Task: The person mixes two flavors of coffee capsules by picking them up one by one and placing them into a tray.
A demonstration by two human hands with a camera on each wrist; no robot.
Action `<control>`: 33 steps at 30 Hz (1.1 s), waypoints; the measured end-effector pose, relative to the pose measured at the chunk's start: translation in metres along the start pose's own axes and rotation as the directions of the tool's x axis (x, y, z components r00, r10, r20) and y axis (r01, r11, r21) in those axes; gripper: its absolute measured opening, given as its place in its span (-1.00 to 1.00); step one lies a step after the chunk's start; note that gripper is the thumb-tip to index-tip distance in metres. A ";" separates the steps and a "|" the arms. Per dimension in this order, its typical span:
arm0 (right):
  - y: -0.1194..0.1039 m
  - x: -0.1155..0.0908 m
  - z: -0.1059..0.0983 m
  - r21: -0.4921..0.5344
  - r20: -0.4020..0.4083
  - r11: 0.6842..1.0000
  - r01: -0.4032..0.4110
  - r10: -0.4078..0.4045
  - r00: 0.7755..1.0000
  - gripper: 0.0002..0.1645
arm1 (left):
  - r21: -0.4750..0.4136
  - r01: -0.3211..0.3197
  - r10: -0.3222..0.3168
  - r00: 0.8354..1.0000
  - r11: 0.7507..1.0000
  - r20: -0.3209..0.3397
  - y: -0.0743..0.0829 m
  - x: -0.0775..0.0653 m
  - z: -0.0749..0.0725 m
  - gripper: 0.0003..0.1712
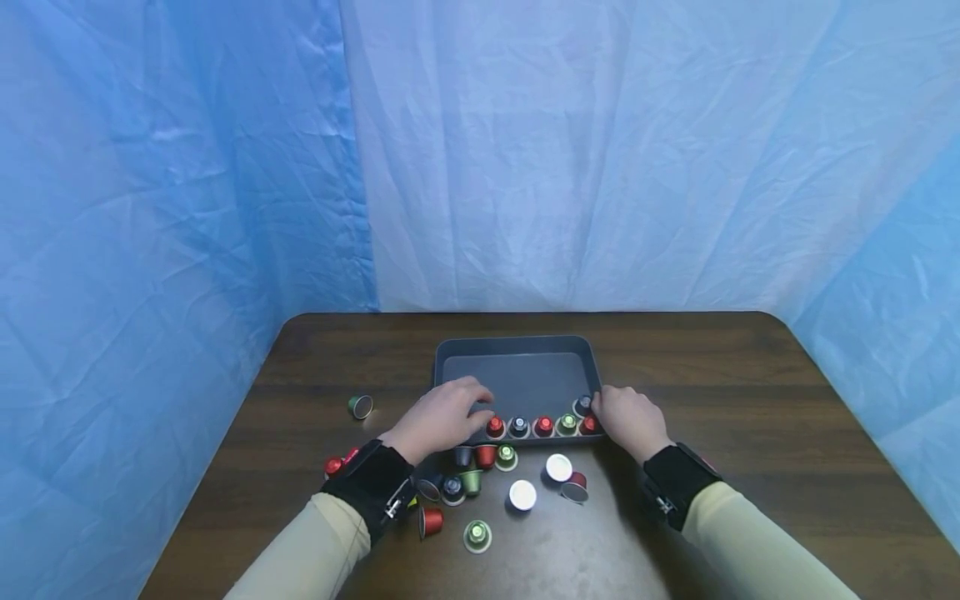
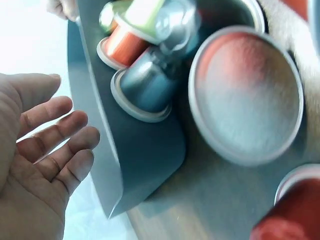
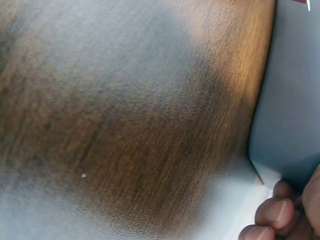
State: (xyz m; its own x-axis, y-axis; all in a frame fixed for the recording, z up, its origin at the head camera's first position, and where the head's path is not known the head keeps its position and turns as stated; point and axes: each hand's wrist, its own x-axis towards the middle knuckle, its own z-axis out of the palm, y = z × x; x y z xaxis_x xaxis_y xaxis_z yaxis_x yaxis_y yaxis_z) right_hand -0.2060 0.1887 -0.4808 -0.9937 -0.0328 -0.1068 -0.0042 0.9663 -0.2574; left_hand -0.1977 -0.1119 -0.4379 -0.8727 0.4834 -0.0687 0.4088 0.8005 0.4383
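The dark grey tray (image 1: 517, 371) holds a row of several coffee capsules along its near wall, among them a red capsule (image 1: 543, 426) and a green capsule (image 1: 567, 423). Behind the row's right end stands a dark capsule (image 1: 582, 406). My left hand (image 1: 442, 417) hovers at the tray's left side, its loosely bent fingers (image 2: 75, 125) apart with nothing between them. At the opposite end my right hand (image 1: 630, 419) grips the tray's right rim; its curled fingers (image 3: 274, 212) lie against the wall near a corner, the thumb partly cut off by the frame.
Loose capsules lie on the wooden table (image 1: 735, 400) before the tray, including a white-lidded capsule (image 1: 522, 496), a green capsule (image 1: 477, 536) and a red capsule (image 1: 431, 522). A green capsule (image 1: 361, 407) lies alone at left. Blue-white curtains (image 1: 585, 158) surround the table.
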 end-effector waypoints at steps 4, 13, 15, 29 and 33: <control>0.001 0.001 0.001 -0.003 0.000 1.000 -0.002 0.002 1.000 -0.62 | -0.017 0.026 -0.027 0.998 1.000 -0.065 -0.007 -0.004 -0.011 -0.66; 0.003 0.004 0.002 0.007 0.014 1.000 -0.006 0.006 1.000 -0.61 | -0.023 0.130 -0.132 0.973 0.991 -0.190 -0.032 -0.015 -0.028 -0.67; 0.003 0.004 0.002 0.007 0.017 1.000 -0.007 0.007 1.000 -0.62 | -0.013 0.154 -0.153 0.963 0.988 -0.222 -0.038 -0.018 -0.031 -0.67; 0.002 0.001 -0.001 0.005 0.022 1.000 -0.007 0.007 1.000 -0.62 | -0.015 0.378 -0.362 0.874 0.926 -0.325 -0.075 -0.039 -0.051 -0.55; 0.003 0.001 0.000 0.007 0.024 1.000 -0.009 0.009 1.000 -0.61 | -0.006 0.456 -0.436 0.848 0.890 -0.302 -0.086 -0.043 -0.055 -0.53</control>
State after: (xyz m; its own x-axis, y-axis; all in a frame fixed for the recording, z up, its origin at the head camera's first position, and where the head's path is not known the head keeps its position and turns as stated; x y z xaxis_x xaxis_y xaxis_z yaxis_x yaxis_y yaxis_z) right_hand -0.2071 0.1912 -0.4814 -0.9907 -0.0304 -0.1326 0.0056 0.9647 -0.2632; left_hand -0.2102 -0.2207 -0.4229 -0.9987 -0.0465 0.0208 -0.0358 0.9309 0.3636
